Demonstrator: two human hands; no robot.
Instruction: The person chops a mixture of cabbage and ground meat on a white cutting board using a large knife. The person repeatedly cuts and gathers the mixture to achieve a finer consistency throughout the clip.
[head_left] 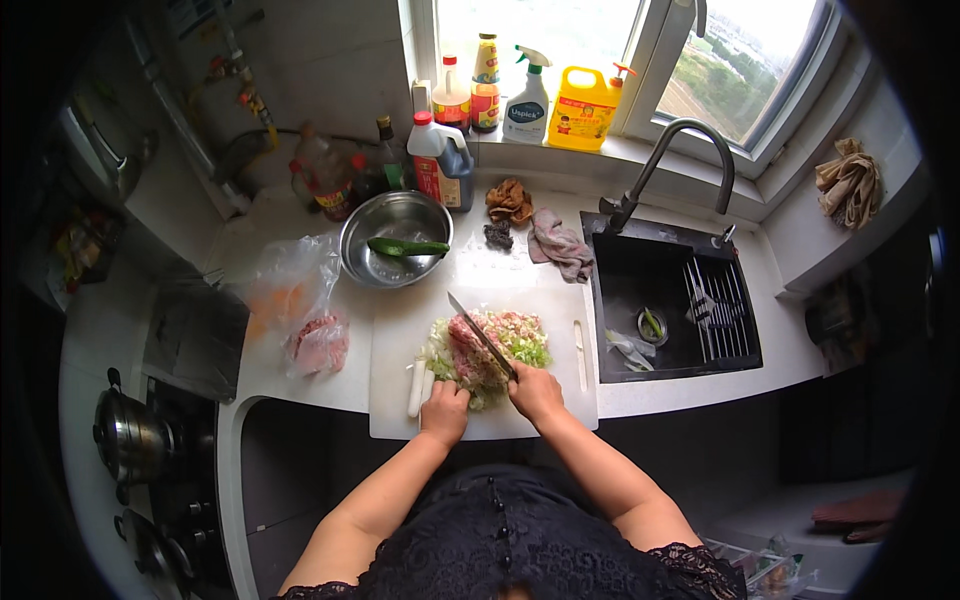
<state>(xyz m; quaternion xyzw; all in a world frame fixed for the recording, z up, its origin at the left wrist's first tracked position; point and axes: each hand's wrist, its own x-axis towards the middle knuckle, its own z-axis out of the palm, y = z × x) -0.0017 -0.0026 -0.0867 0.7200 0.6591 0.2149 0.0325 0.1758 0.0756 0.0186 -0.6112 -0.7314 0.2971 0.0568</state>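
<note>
My right hand (537, 392) is wrapped round the handle of a kitchen knife (482, 335). Its blade slants up and left across a heap of pink minced meat (468, 347) mixed with chopped pale-green vegetable (535, 352). The heap lies on a white cutting board (400, 320). Near the board's front edge, my left hand (446, 411) rests with fingers curled and together, beside the heap. What its fingers hold, if anything, is hidden. White stalk pieces (415, 388), perhaps scallion or leek, lie just left of that hand.
Behind the board stands a steel bowl (397, 279) holding a green cucumber-like vegetable (408, 247). Plastic bags (318, 343) with meat lie left. A black sink (640, 270) with a tap (700, 130) is right. A cloth (560, 245) and a large bottle (440, 160) stand behind.
</note>
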